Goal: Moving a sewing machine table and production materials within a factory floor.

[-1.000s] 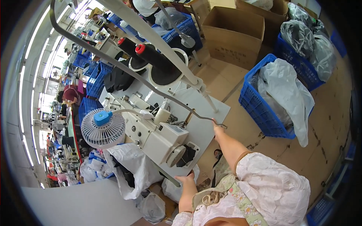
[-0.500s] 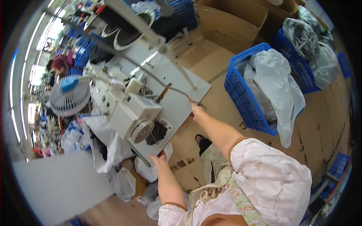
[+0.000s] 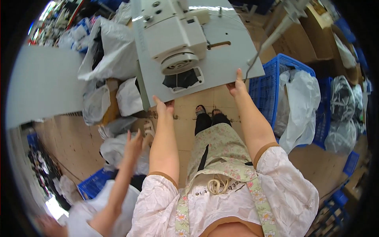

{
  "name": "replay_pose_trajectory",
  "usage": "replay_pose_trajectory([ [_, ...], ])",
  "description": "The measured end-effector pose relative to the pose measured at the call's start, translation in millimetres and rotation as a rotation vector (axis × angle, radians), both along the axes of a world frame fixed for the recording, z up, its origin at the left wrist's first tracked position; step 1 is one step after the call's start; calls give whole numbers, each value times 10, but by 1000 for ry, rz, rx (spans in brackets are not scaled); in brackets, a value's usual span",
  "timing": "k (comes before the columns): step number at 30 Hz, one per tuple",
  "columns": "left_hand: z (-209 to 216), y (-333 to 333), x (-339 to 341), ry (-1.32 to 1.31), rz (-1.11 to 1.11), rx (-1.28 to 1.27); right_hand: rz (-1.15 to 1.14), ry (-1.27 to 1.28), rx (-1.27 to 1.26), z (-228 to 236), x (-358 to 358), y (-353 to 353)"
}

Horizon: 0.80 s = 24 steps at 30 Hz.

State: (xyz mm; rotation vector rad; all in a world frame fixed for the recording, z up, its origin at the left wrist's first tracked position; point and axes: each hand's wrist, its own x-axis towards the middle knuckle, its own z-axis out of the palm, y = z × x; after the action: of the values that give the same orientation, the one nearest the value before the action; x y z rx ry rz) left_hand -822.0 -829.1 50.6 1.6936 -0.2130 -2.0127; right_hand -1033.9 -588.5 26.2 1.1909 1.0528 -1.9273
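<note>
A white industrial sewing machine [image 3: 177, 35] stands on a pale grey sewing machine table [image 3: 237, 47], with its round handwheel [image 3: 179, 63] toward me. My left hand [image 3: 163, 107] grips the table's near edge at the left corner, thumb upward and the other fingers partly hidden beneath. Closed on the same edge close to the right corner is my right hand [image 3: 237, 85], its thumb lying on the top surface. Between them, near the handwheel, a cutout [image 3: 183, 81] in the tabletop shows something black inside. A metal thread stand pole [image 3: 276, 33] rises by the right corner.
On the right a blue crate [image 3: 263, 94] holds plastic bags, with cardboard boxes [image 3: 319, 35] behind. White sacks [image 3: 110, 51] and bags crowd the left beside a white panel [image 3: 43, 79]. Another person's arm [image 3: 122, 177] reaches in at lower left, near a blue crate [image 3: 94, 183].
My view has swung, so the machine now sits straight ahead at the top and the fan is out of sight. Another person has come into view at lower left. Both hands stay on the table edge.
</note>
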Motion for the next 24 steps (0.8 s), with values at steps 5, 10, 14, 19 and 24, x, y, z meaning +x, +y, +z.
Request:
replay_pose_trajectory([
  [5, 103, 294, 207, -36, 8, -18, 50, 43, -45, 63, 216, 252],
  [10, 112, 570, 672, 30, 17, -27, 59, 72, -91, 214, 688, 532],
  [14, 184, 758, 875, 0, 6, -62, 68, 79, -38, 314, 934, 685],
  [19, 156, 1023, 1324, 21, -56, -67, 85, 134, -69, 294, 1241, 995],
  [24, 293, 1379, 1610, 4, 7, -83, 109, 132, -25, 446, 1667, 1311],
])
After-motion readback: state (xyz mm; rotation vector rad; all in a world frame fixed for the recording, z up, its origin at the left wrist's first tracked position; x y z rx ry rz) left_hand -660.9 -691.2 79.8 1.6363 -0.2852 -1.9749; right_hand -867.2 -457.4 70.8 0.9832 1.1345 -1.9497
